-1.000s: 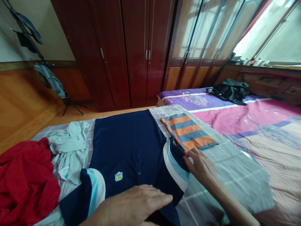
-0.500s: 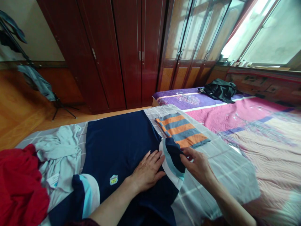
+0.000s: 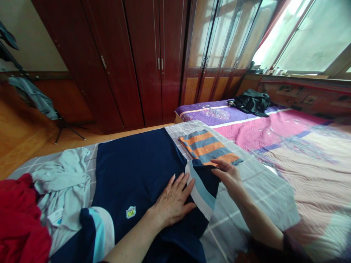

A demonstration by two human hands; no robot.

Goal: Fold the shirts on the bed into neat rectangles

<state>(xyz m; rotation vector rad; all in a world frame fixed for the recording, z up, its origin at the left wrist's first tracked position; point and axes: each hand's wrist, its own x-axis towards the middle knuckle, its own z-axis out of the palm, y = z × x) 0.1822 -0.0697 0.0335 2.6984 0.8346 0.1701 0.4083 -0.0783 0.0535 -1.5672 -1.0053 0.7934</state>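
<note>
A navy T-shirt [image 3: 134,164] lies spread on a grey checked cloth, with white and light-blue bands on its sleeves and a small badge on its front. My left hand [image 3: 175,201] rests flat on the shirt beside the right-hand sleeve, fingers spread. At that sleeve's outer edge, my right hand [image 3: 226,173] pinches the navy fabric between thumb and fingers. Just beyond it lies a folded orange and grey striped garment [image 3: 210,146]. The other banded sleeve [image 3: 100,226] curls up at the lower left.
A pale grey-green garment [image 3: 65,182] and a red garment [image 3: 22,219] lie heaped on the left. The grey checked cloth [image 3: 263,204] covers the surface. To the right is a bed with a pink and purple cover [image 3: 246,131] and a black garment [image 3: 251,102]. Dark red wardrobes [image 3: 109,54] stand behind.
My right hand has moved slightly up and outward with the sleeve edge, and the sleeve now lies flatter and more stretched out. My left hand stays on the shirt, its fingers a little more spread.
</note>
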